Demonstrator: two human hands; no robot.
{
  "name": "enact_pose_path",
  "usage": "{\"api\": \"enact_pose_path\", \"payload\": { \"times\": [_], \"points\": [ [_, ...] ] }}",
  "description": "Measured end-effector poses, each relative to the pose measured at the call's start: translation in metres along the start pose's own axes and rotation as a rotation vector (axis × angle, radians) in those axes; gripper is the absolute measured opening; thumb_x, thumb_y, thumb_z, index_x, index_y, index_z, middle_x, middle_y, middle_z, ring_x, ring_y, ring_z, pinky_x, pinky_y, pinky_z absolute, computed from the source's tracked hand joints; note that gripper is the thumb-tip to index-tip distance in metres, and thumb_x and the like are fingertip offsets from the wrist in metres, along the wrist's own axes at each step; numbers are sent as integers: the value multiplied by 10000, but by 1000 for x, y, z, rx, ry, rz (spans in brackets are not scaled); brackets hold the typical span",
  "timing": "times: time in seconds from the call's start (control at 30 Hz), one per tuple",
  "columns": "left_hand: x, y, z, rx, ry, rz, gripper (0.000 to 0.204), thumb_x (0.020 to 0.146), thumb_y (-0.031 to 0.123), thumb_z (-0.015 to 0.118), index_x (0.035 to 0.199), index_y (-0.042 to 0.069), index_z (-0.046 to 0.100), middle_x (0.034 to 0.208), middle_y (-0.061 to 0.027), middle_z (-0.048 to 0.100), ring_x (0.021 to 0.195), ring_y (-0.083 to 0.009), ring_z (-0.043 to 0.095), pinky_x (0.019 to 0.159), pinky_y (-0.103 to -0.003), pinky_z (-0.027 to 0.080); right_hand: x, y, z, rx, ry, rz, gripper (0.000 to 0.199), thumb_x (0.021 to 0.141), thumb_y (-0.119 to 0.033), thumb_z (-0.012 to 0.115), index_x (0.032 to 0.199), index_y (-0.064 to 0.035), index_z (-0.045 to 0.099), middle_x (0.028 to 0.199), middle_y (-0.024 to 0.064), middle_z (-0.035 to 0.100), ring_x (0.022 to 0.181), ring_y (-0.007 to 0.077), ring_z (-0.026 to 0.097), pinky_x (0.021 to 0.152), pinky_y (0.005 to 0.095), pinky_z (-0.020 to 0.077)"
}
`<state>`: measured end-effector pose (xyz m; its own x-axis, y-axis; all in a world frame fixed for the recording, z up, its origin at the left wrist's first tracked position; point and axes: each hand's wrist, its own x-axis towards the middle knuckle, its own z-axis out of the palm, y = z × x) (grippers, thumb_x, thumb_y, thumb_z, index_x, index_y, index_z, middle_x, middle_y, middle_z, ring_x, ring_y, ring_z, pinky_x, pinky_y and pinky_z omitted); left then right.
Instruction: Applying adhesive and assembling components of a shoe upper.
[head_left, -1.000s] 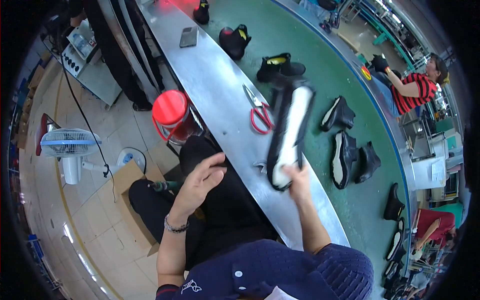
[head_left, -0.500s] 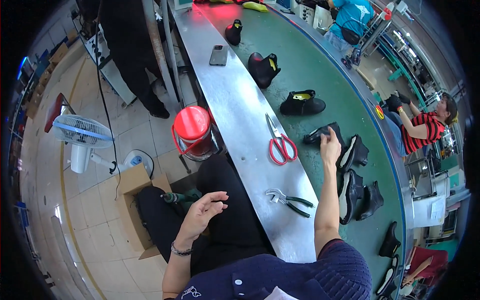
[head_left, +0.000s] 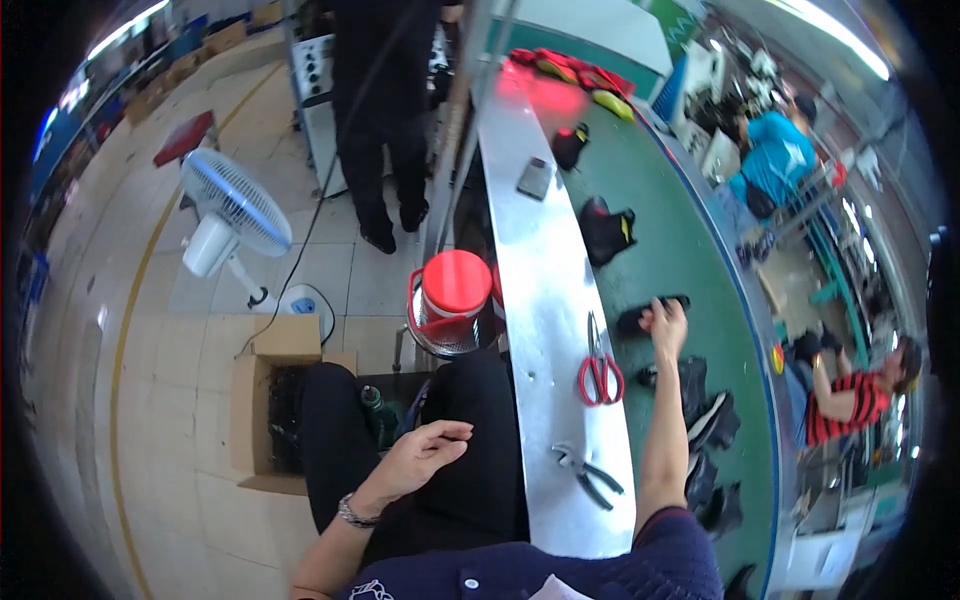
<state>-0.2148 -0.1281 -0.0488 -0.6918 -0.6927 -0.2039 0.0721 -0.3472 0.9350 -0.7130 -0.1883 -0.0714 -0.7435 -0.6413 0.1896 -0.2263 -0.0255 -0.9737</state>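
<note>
My right hand [head_left: 667, 322] reaches out over the green belt [head_left: 690, 260] and grips a black shoe [head_left: 640, 315] at its near end. My left hand [head_left: 425, 455] rests open above my lap, fingers loosely curled, holding nothing. On the steel ledge [head_left: 540, 270] between my arms lie red-handled scissors [head_left: 600, 368] and a pair of pliers [head_left: 588, 474]. Several more black shoes [head_left: 705, 415] lie on the belt just right of my right forearm.
A red-lidded container [head_left: 455, 300] stands left of the ledge, a cardboard box [head_left: 275, 400] and a white fan [head_left: 235, 215] on the tiled floor. Another black shoe [head_left: 607, 230] and a small grey slab [head_left: 535, 178] lie further up. A person in black [head_left: 385, 120] stands beyond; two others sit across the belt.
The tall black-and-white shoe my right hand held a second ago is gone from it; the hand has stretched forward to a black shoe on the belt. My view tilted upward. The left hand barely moved.
</note>
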Motion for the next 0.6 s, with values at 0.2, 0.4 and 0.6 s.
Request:
{"api": "enact_pose_path", "payload": {
  "times": [0.2, 0.4, 0.6],
  "points": [
    [-1, 10, -9, 74, -5, 50, 432, 919, 154, 644, 1304, 19, 500, 1152, -66, 582, 998, -121, 586, 890, -268, 481, -88, -174, -3, -62, -190, -196, 198, 949, -219, 593, 852, -63, 519, 541, 4, 507, 418, 74, 457, 402, 212, 302],
    [37, 58, 26, 444, -255, 352, 1052, 731, 184, 817, 1519, 55, 132, 1528, -166, 264, 1387, -253, 318, 1139, -364, 250, -158, -228, 58, 303, -636, 182, 146, 897, -161, 653, 941, -44, 579, 472, 23, 526, 313, 96, 443, 302, 220, 283],
    [-7, 20, -3, 281, -83, 321, 1117, 682, 38, 783, 1523, 30, 49, 1563, -122, 210, 1417, -194, 247, 1142, -320, 209, -214, -204, 130, 273, -1024, 279, 172, 961, -167, 563, 888, -14, 587, 516, 21, 540, 356, 79, 482, 344, 202, 363]
  ]
}}
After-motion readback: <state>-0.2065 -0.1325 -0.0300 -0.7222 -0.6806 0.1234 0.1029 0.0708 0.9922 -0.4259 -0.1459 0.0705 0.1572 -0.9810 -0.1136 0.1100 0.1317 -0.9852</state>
